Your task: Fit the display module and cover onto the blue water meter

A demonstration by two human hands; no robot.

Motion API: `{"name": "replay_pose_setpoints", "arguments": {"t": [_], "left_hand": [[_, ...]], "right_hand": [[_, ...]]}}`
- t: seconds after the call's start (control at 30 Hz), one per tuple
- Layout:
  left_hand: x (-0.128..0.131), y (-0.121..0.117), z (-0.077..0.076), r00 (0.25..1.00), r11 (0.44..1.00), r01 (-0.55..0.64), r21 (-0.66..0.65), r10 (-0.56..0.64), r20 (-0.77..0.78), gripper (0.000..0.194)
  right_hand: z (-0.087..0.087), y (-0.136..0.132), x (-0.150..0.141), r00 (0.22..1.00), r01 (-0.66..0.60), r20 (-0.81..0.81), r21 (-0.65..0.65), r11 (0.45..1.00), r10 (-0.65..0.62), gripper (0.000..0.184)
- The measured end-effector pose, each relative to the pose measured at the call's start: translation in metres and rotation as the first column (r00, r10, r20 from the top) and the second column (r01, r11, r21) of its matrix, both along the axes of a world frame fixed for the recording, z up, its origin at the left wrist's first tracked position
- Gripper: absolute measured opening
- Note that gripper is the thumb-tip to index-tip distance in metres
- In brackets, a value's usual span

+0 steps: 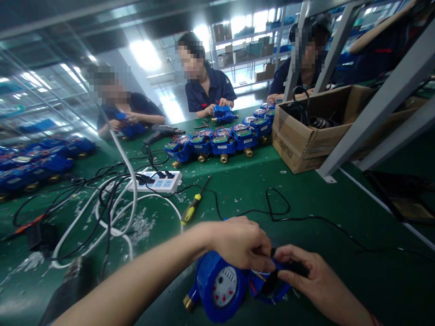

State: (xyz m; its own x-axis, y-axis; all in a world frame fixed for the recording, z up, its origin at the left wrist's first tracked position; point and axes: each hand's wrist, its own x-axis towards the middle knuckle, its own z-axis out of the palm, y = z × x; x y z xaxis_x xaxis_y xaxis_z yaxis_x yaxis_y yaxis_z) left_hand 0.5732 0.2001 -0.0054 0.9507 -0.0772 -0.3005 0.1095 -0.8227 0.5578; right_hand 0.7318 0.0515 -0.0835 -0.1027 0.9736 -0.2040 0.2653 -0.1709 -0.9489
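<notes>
A blue water meter (217,283) with a white dial and a brass fitting lies on the green table (306,199) right in front of me. My left hand (243,242) rests over its top with fingers curled, pinching at the open blue side housing (268,285), where thin wires show. My right hand (312,278) grips a small black part (294,268) at that same housing. A black cable (326,220) runs off from the part to the right.
A yellow-handled screwdriver (191,207) lies just beyond my hands. A white power strip (158,181) sits among tangled cables (108,203). A row of blue meters (220,142) and a cardboard box (306,131) stand farther back. Three people sit across the table.
</notes>
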Motion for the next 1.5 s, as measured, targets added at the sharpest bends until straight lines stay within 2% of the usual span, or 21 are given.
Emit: {"name": "replay_pose_setpoints", "arguments": {"t": [0.1, 0.3, 0.4, 0.47, 0.57, 0.63, 0.73, 0.8, 0.93, 1.0, 1.2, 1.37, 1.43, 1.5], "left_hand": [[-0.003, -0.001, 0.000, 0.999, 1.000, 0.027, 0.016, -0.028, 0.028, 0.004], [-0.011, -0.019, -0.005, 0.983, 0.966, -0.096, 0.242, 0.053, 0.178, 0.006], [-0.021, -0.034, -0.005, 0.958, 0.948, -0.213, 0.238, 0.155, 0.239, 0.009], [-0.030, -0.044, -0.005, 0.895, 0.912, -0.382, 0.149, 0.326, 0.304, 0.014], [-0.045, -0.062, -0.009, 0.707, 0.781, -0.623, -0.045, 0.587, 0.395, 0.016], [-0.052, -0.076, -0.016, 0.608, 0.706, -0.702, -0.095, 0.663, 0.436, 0.015], [-0.056, -0.098, -0.035, 0.550, 0.641, -0.768, 0.007, 0.653, 0.520, 0.012], [-0.054, -0.111, -0.049, 0.487, 0.565, -0.821, 0.081, 0.621, 0.614, 0.011], [-0.048, -0.132, -0.073, 0.319, 0.388, -0.917, 0.095, 0.566, 0.760, 0.012], [-0.046, -0.139, -0.080, 0.287, 0.343, -0.934, 0.099, 0.558, 0.779, 0.012], [-0.044, -0.147, -0.088, 0.242, 0.288, -0.953, 0.092, 0.545, 0.803, 0.015], [-0.046, -0.147, -0.088, 0.224, 0.263, -0.961, 0.086, 0.557, 0.800, 0.015], [-0.042, -0.147, -0.087, 0.221, 0.259, -0.962, 0.084, 0.565, 0.795, 0.013], [-0.034, -0.150, -0.086, 0.230, 0.231, -0.966, 0.115, 0.568, 0.790, 0.014]], "right_hand": [[0.000, -0.001, -0.001, 0.999, -0.037, -0.035, 0.012, 0.999, 0.038, 0.016], [-0.001, -0.006, -0.002, 0.993, -0.084, -0.080, 0.023, 0.996, 0.085, 0.029], [-0.003, -0.006, -0.007, 0.988, -0.114, -0.096, 0.042, 0.993, 0.118, 0.026], [-0.006, -0.006, -0.012, 0.992, -0.109, -0.057, 0.043, 0.993, 0.111, 0.024], [-0.009, -0.005, -0.017, 0.996, -0.088, -0.013, 0.056, 0.995, 0.089, 0.023], [-0.010, -0.006, -0.019, 0.995, -0.082, -0.042, 0.070, 0.994, 0.085, 0.023], [-0.010, -0.006, -0.021, 0.994, -0.067, -0.077, 0.091, 0.994, 0.074, 0.023], [-0.011, -0.006, -0.023, 0.995, -0.047, -0.083, 0.097, 0.994, 0.055, 0.024], [-0.013, -0.006, -0.027, 0.996, -0.029, -0.085, 0.117, 0.993, 0.039, 0.027], [-0.013, -0.006, -0.030, 0.999, -0.010, -0.050, 0.120, 0.993, 0.016, 0.027], [-0.012, -0.009, -0.034, 0.999, 0.029, 0.019, 0.132, 0.991, -0.032, 0.030], [-0.009, -0.007, -0.039, 1.000, 0.021, -0.002, 0.143, 0.990, -0.021, 0.031], [-0.008, -0.006, -0.039, 1.000, 0.019, -0.001, 0.139, 0.990, -0.019, 0.030], [-0.010, -0.008, -0.037, 1.000, 0.014, 0.004, 0.141, 0.990, -0.015, 0.029]]}}
